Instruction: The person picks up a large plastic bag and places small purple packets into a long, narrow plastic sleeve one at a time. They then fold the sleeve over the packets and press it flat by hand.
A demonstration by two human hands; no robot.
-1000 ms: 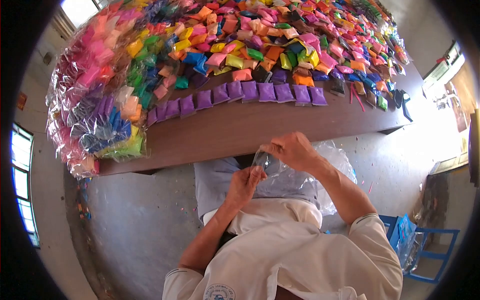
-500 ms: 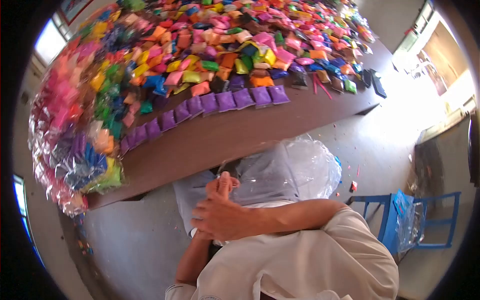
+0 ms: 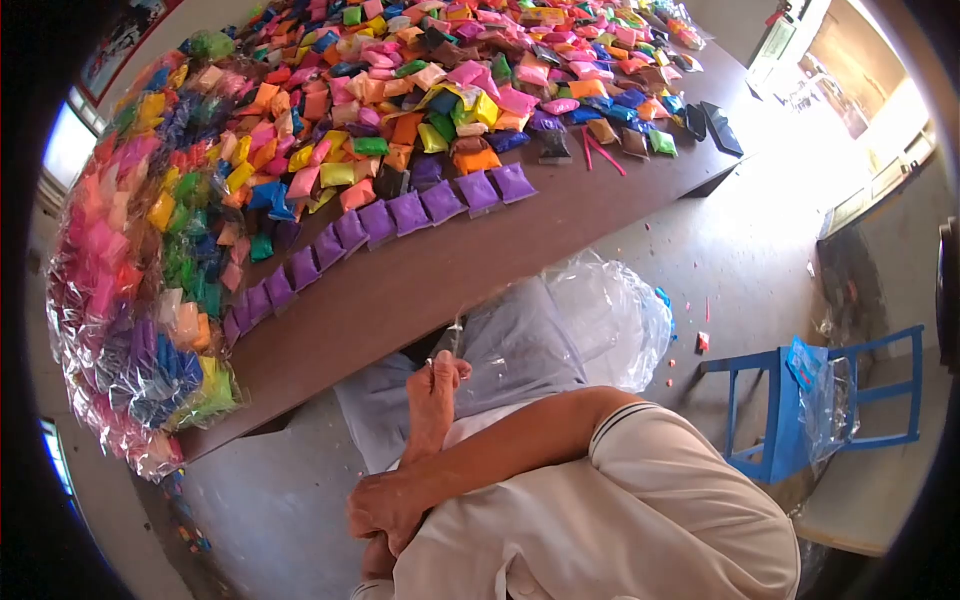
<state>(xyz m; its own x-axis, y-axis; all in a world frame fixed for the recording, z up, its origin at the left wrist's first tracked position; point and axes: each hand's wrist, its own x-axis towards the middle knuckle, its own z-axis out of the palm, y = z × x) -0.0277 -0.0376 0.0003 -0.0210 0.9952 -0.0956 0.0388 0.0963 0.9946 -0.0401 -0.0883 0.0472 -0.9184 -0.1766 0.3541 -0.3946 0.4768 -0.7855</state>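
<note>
My right arm crosses my body, and my right hand [image 3: 385, 510] is wrapped round my left forearm near the elbow. My left hand [image 3: 435, 392] is closed above my lap, close to the table edge, thumb uppermost. A small shiny clear thing shows at its fingertips, too indistinct to name. Beside it, a large clear plastic bag [image 3: 610, 320] lies across my lap. Beyond the hands, a curved row of purple packets [image 3: 408, 212] lies on the brown table [image 3: 400, 300]. Neither hand touches the packets.
A big heap of colourful packets [image 3: 370, 90] covers the table's far part, with clear bags of packets [image 3: 110, 290] at left. Pink sticks [image 3: 602, 155] and a black phone-like object [image 3: 722, 130] lie at right. A blue chair [image 3: 770, 410] stands on the floor.
My right hand has slid from around the left hand and wrist down to the left forearm. The left hand stays near the table edge. The view has shifted slightly.
</note>
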